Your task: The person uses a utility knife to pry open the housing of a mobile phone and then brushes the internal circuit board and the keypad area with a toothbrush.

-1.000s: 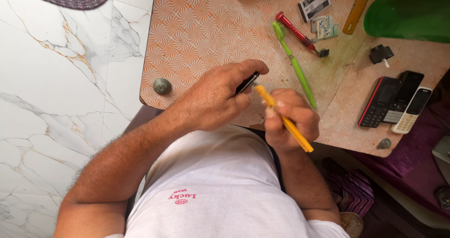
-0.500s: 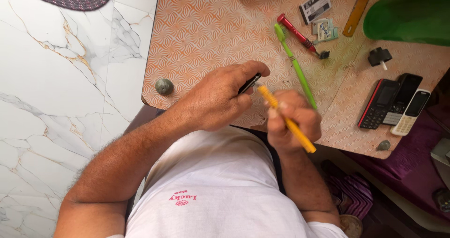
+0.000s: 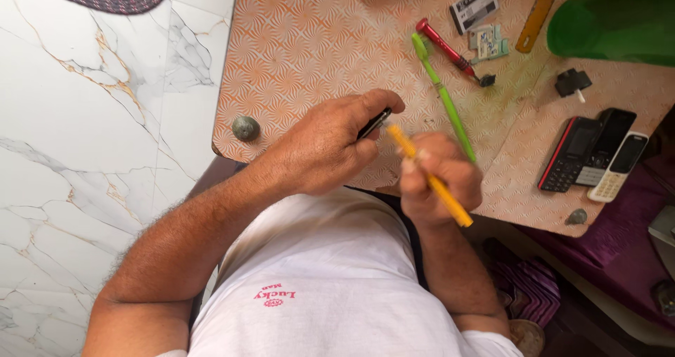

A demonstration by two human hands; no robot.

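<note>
Over the near edge of the patterned tabletop [image 3: 316,33], the left hand [image 3: 327,146] is closed around a small black tool [image 3: 374,123], its tip just beside the yellow pencil [image 3: 430,177]. The right hand [image 3: 439,177] grips that pencil, tilted. Beyond the pencil lie a green toothbrush [image 3: 443,97] and a red toothbrush [image 3: 450,49]; three phones [image 3: 594,156] lie to its right.

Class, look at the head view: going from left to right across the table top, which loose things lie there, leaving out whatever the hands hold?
Grey knob → green toothbrush → black clip → three phones.
</note>
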